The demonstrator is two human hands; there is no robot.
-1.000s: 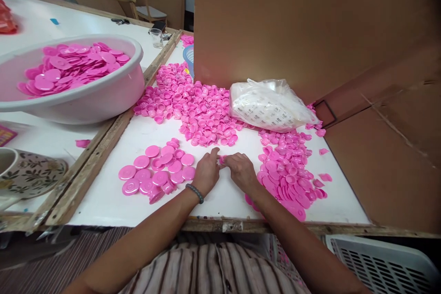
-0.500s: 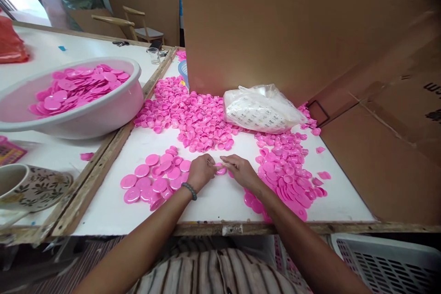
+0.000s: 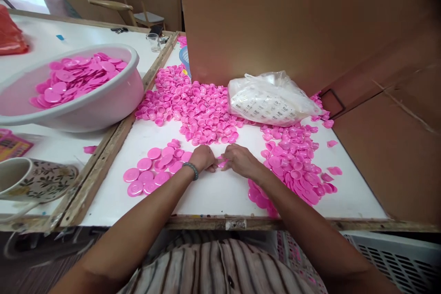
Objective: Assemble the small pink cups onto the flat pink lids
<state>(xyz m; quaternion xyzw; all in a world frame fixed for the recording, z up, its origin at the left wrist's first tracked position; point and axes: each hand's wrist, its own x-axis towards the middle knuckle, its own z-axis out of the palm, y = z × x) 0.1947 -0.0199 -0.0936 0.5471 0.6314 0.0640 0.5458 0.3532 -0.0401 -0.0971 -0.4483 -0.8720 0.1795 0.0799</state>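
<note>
Between my two hands, close above the white tabletop, is a small pink plastic disc (image 3: 221,163). My left hand (image 3: 204,158), with a beaded bracelet at the wrist, has its fingers closed on the disc's left side. My right hand (image 3: 239,161) pinches the disc from the right; the fingers partly cover it. Round pink plastic discs (image 3: 144,164) lie spread beside my left hand. Another pile of pink pieces (image 3: 296,165), some flat and some cup-shaped, lies right of my right hand. Beyond both hands spreads a heap of small pink cups (image 3: 203,110).
A white plastic bag (image 3: 272,101) lies against the tall cardboard (image 3: 292,18) at the back. To the left stand a large basin (image 3: 103,115) of pink discs and a flowered mug (image 3: 51,179). A wooden strip (image 3: 99,174) divides the tables. A plastic crate (image 3: 396,257) sits below right.
The view has shifted slightly, tilting down. Both hands stay together at the pink disc, and their fingers have curled more closely around it.
</note>
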